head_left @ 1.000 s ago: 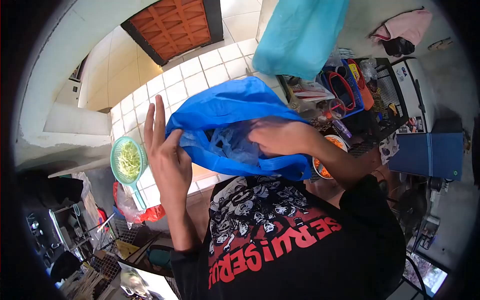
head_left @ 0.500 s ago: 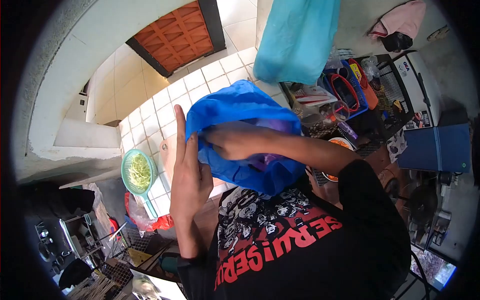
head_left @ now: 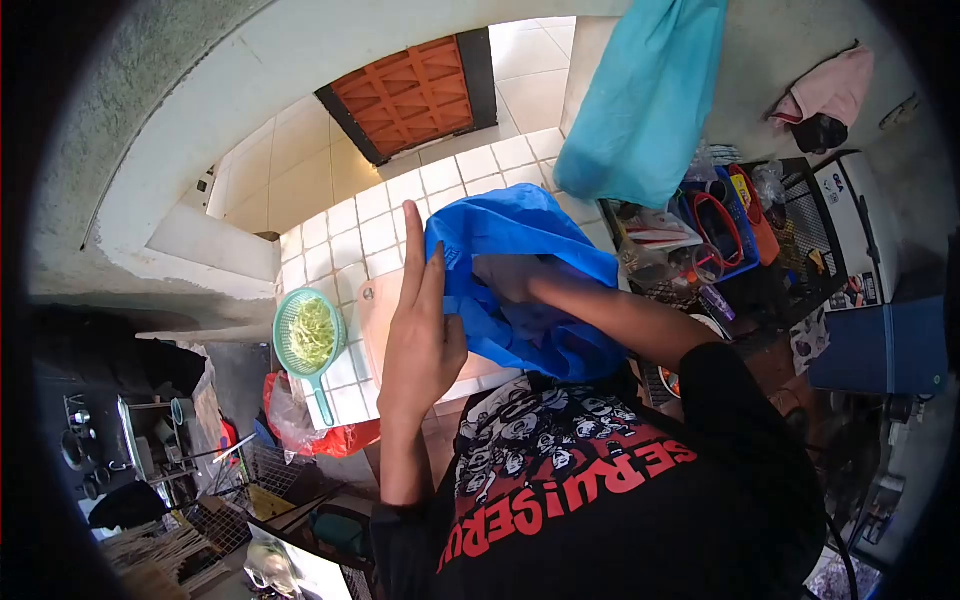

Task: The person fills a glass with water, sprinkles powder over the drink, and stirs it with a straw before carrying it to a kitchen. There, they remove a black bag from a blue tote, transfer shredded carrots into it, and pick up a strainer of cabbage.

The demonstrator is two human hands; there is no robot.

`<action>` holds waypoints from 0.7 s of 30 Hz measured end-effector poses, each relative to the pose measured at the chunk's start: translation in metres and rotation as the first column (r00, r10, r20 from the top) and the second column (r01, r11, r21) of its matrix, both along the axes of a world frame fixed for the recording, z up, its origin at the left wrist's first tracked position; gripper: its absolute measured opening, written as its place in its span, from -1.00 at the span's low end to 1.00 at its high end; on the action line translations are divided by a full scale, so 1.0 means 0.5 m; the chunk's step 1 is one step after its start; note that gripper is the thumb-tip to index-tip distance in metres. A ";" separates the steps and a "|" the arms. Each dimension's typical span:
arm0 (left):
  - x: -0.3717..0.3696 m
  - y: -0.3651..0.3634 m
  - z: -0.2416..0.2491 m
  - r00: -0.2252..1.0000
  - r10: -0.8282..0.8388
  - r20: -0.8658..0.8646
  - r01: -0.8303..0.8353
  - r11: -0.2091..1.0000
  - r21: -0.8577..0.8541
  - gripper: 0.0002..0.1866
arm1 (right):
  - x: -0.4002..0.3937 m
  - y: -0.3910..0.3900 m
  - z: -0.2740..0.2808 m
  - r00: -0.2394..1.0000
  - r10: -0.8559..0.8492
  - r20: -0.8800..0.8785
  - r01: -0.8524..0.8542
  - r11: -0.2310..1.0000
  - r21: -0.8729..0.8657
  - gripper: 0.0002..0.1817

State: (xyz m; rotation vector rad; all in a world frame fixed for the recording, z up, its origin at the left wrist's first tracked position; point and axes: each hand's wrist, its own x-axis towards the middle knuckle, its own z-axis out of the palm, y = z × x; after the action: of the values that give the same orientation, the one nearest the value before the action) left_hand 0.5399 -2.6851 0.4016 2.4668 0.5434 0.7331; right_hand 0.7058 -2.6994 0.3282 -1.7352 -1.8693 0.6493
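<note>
A blue bag [head_left: 525,210] is held up in front of my chest, its mouth facing me. My left hand [head_left: 422,355] grips the bag's left edge, with one finger raised straight outside and another along the rim. Inside the bag is my right hand [head_left: 512,278]; its fingers are hidden and in shadow, so what it touches cannot be made out. Behind and below the bag, a pinkish cutting board [head_left: 378,305] lies on the white tiled counter [head_left: 405,190]. To its left stands a green strainer [head_left: 282,340] holding pale green shredded vegetable [head_left: 311,332].
A turquoise bag [head_left: 640,120] hangs beyond the counter's right end. On the right, a blue basket [head_left: 745,255] of small items and a partly hidden bowl [head_left: 668,380] stand near my right arm. A red plastic bag [head_left: 345,440] is below the strainer.
The view has shifted, so the counter and bag appear further right and lower. My right hand has moved away from the bag's left wall, and its fingers are less visible. The left hand keeps its grip.
</note>
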 end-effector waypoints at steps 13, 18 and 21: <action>0.005 0.035 -0.037 0.979 0.202 0.016 -0.203 0.974 0.099 -0.37 | 0.063 -0.175 0.121 0.999 0.042 -0.015 -0.026 0.827 0.562 -0.74; 0.005 0.043 -0.042 0.976 0.217 0.014 -0.217 0.976 -0.014 -0.42 | 0.108 -0.188 0.069 0.832 -0.085 -0.549 0.405 0.769 0.495 -0.66; -0.009 0.059 -0.058 0.962 0.272 0.030 -0.273 0.959 0.081 -0.45 | 0.107 -0.183 0.088 0.637 -0.133 -0.760 0.633 0.652 0.417 -0.68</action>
State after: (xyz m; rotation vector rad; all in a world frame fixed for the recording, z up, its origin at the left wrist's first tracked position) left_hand 0.5353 -2.6558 0.3728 2.4868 0.8747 0.9015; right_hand 0.7595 -2.7910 0.3723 -1.1360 -0.9237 0.2890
